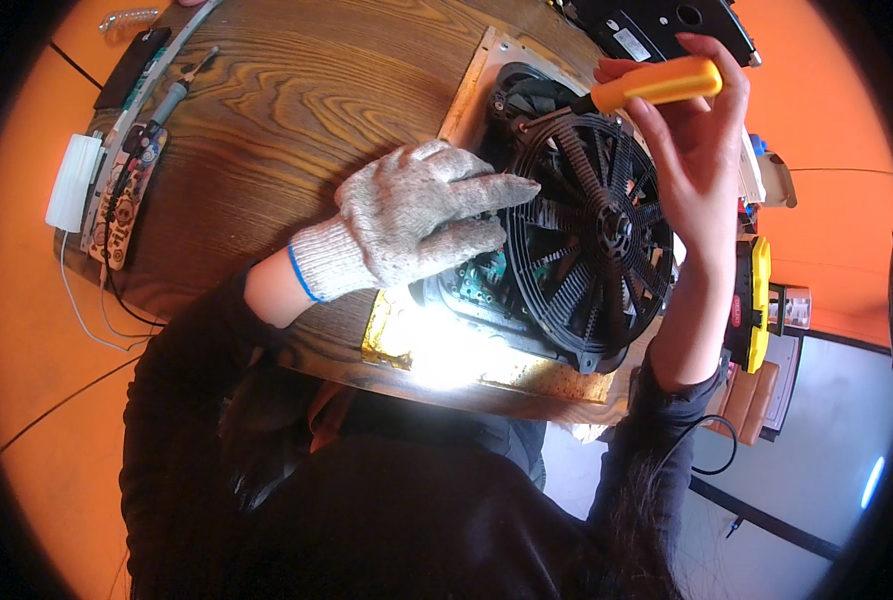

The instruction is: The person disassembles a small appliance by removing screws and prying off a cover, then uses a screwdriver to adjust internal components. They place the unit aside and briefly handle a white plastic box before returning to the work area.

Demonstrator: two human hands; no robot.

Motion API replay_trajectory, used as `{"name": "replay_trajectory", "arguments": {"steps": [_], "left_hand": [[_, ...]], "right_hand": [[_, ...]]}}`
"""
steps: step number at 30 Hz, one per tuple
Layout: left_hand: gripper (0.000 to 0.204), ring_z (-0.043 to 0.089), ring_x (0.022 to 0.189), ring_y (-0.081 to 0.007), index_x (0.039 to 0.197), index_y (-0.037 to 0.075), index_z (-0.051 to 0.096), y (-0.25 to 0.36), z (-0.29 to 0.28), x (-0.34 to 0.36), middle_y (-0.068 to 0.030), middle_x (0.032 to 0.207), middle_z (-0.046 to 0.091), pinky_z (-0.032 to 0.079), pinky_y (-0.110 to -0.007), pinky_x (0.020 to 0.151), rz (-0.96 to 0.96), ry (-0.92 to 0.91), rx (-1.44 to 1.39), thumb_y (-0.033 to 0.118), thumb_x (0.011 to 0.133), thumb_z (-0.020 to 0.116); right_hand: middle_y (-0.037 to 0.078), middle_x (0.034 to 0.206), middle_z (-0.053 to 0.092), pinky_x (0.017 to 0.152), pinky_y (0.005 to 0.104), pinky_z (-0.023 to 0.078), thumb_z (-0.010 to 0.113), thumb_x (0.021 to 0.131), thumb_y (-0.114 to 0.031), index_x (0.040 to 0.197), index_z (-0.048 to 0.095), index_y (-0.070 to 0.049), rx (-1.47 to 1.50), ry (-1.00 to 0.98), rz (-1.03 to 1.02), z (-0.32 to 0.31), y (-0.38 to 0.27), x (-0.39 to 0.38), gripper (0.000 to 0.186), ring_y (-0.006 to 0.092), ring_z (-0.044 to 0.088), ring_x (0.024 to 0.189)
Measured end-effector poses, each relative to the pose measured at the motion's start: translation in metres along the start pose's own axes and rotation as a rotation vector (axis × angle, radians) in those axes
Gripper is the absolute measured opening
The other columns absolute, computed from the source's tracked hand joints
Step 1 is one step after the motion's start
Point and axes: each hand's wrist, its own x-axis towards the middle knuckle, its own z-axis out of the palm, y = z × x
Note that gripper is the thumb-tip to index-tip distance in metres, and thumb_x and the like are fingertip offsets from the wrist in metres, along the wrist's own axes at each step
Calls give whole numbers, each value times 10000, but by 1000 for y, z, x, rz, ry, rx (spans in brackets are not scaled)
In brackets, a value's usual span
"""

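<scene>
A round black fan (617,235) with ribbed blades lies tilted over a metal-framed unit with a green circuit board (482,285). My left hand (422,210), in a grey-white knit glove with a blue cuff edge, grips the fan's left rim between thumb and index finger; its other fingers are curled. My bare right hand (702,130) is closed around the yellow handle of a screwdriver (657,85). The screwdriver's shaft points left and down to the fan's far-left edge, near a smaller black round part (522,90). Whether its tip sits in a screw is too small to tell.
Everything rests on a dark wood table (257,120). At the left lie a soldering iron (172,100), a patterned strip-like stand (127,205) and a white box with a cable (72,185). A black device (657,30) stands far right; a yellow-and-black case (752,305) is beside my right forearm.
</scene>
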Motion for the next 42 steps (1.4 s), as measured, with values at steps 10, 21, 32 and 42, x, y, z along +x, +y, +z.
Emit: {"name": "replay_trajectory", "arguments": {"steps": [10, 21, 32, 42], "left_hand": [[454, 559, 1038, -335, 1307, 139, 556, 1, 0, 0, -145, 1117, 601, 426, -431, 936, -15, -10, 23, 300, 883, 557], [456, 562, 1048, -347, 1319, 136, 548, -2, -1, -1, -152, 1149, 600, 431, -444, 931, 53, 31, -27, 259, 880, 572], [463, 558, 1049, -338, 1326, 121, 540, -2, 0, -2, -149, 1154, 600, 430, -436, 931, 28, 4, -39, 258, 885, 572], [474, 546, 1006, -344, 1307, 105, 545, 0, -1, 1, -158, 1104, 595, 431, -422, 901, -12, -21, -31, 332, 891, 519]], "right_hand": [[150, 1270, 487, 837, 346, 531, 591, 864, 95, 1399, 255, -109, 161, 115, -5, 18, -7, 9, 664, 209, 595, 987], [154, 1221, 482, 855, 343, 550, 581, 844, 144, 1378, 250, -111, -85, 253, 48, 15, 1, 2, 678, 207, 609, 1009], [182, 1027, 671, 901, 337, 537, 666, 885, -68, 1338, 309, -78, -227, 169, -28, 6, 6, 4, 577, 248, 662, 1016], [131, 1161, 483, 787, 309, 540, 617, 799, 143, 1274, 338, -83, -237, 61, -33, 7, -21, -2, 595, 240, 647, 932]]}}
